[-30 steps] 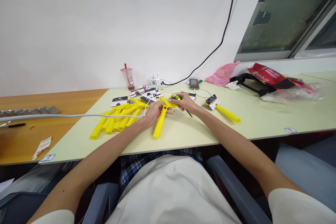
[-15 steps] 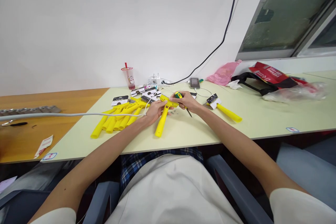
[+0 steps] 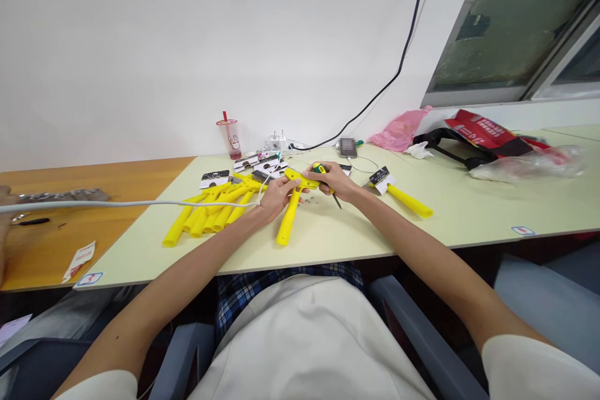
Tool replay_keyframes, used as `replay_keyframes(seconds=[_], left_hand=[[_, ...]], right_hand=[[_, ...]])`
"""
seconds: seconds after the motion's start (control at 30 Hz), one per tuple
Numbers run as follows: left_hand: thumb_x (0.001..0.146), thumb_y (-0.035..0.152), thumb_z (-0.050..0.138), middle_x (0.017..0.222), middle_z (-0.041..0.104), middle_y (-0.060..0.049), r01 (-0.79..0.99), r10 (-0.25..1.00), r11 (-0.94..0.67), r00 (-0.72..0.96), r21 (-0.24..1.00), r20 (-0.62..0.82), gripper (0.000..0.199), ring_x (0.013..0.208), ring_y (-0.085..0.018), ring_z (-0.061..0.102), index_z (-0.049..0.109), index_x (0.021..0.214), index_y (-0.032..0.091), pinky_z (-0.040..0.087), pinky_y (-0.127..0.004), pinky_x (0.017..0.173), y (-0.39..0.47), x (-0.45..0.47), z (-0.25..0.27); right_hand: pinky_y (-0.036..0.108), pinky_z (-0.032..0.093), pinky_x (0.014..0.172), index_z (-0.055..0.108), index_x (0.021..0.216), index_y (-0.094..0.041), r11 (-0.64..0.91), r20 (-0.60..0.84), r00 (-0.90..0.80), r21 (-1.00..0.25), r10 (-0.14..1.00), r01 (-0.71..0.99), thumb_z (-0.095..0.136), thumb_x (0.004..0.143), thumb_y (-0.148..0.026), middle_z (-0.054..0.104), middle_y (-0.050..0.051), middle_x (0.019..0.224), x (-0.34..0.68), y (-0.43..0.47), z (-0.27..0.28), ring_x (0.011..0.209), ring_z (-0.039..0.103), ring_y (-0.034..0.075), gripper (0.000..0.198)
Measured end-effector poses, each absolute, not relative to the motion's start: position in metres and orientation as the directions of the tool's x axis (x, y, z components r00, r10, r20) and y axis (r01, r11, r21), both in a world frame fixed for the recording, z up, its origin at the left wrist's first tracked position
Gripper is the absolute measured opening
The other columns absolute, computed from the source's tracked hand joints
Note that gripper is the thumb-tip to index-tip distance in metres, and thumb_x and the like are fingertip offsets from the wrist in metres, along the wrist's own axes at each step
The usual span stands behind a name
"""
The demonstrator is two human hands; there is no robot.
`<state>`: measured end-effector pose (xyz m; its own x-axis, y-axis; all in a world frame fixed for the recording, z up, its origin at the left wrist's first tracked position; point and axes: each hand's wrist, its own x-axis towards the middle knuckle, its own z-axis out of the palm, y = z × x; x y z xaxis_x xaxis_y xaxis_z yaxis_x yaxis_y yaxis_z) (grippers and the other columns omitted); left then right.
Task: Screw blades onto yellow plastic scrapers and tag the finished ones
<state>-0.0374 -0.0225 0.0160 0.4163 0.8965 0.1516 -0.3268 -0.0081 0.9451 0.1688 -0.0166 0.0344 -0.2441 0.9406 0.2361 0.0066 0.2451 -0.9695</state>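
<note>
A yellow T-shaped scraper handle [image 3: 289, 219] is held above the pale table, its long grip pointing down toward me. My left hand [image 3: 275, 197] pinches its head from the left. My right hand [image 3: 338, 179] is closed round a screwdriver [image 3: 319, 169] with a green and yellow handle, its shaft slanting down to the right. The right fingertips also touch the right end of the scraper head. Several small metal pieces, too small to name, [image 3: 312, 200] lie on the table just beneath. Left of my hands is a pile of yellow handles [image 3: 220, 212].
A scraper with a black-and-white card [image 3: 409, 201] lies to the right. Behind are packaging cards [image 3: 214, 179], a drink cup [image 3: 230, 139], a small device [image 3: 347, 148] and a pink bag [image 3: 398, 130]. A white cable [image 3: 140, 204] crosses from the left to my left wrist.
Both hands stay nearly in place, with the scraper head turned slightly. At the far left edge, part of another person's arm or hand has come into view.
</note>
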Motion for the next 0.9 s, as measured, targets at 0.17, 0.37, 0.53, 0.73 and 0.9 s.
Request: replay_keyframes(seconds=[0.17,0.37,0.53,0.73,0.9], left_hand=[[0.079,0.029,0.097,0.094,0.081,-0.012,-0.323,0.895,-0.059,0.402,0.944,0.194,0.033,0.102,-0.030,0.083,0.071,0.090,0.012,0.070,-0.037,0.084,-0.026,-0.038,0.022],[0.072,0.037,0.101,0.098,0.084,-0.013,-0.303,0.864,-0.162,0.415,0.939,0.284,0.040,0.102,-0.033,0.084,0.078,0.093,0.012,0.069,-0.044,0.092,-0.035,-0.043,0.033],[0.077,0.039,0.101,0.102,0.085,-0.013,-0.323,0.838,-0.220,0.421,0.920,0.348,0.040,0.110,-0.037,0.083,0.082,0.102,0.013,0.067,-0.050,0.101,-0.068,-0.051,0.047],[0.088,0.047,0.093,0.109,0.085,-0.012,-0.367,0.825,-0.239,0.412,0.899,0.388,0.040,0.114,-0.037,0.082,0.083,0.111,0.015,0.066,-0.051,0.106,-0.102,-0.049,0.059],[0.091,0.045,0.092,0.113,0.084,-0.012,-0.380,0.822,-0.263,0.393,0.887,0.412,0.039,0.116,-0.036,0.081,0.083,0.115,0.015,0.064,-0.051,0.110,-0.109,-0.048,0.072]], right_hand=[[0.021,0.026,0.036,0.075,0.087,-0.018,0.252,0.252,-0.250,-0.967,0.935,-0.032,0.101,0.071,-0.051,0.053,-0.008,0.057,0.170,-0.018,0.038,0.041,0.035,0.004,0.046],[0.025,0.030,0.038,0.077,0.087,-0.018,0.482,0.446,-0.251,-0.869,0.859,0.107,0.094,0.081,-0.058,0.056,-0.006,0.059,0.172,-0.035,0.056,0.039,0.042,0.007,0.043],[0.027,0.032,0.041,0.079,0.087,-0.019,0.605,0.550,-0.274,-0.773,0.789,0.190,0.091,0.087,-0.056,0.065,-0.002,0.071,0.171,-0.074,0.088,0.045,0.046,0.008,0.039],[0.028,0.037,0.057,0.078,0.083,-0.019,0.700,0.620,-0.325,-0.626,0.714,0.344,0.084,0.094,-0.057,0.066,0.000,0.074,0.165,-0.111,0.123,0.065,0.052,0.012,0.040],[0.029,0.041,0.062,0.082,0.091,-0.020,0.712,0.617,-0.359,-0.563,0.700,0.420,0.079,0.099,-0.058,0.072,0.003,0.079,0.169,-0.126,0.140,0.069,0.057,0.015,0.039]])
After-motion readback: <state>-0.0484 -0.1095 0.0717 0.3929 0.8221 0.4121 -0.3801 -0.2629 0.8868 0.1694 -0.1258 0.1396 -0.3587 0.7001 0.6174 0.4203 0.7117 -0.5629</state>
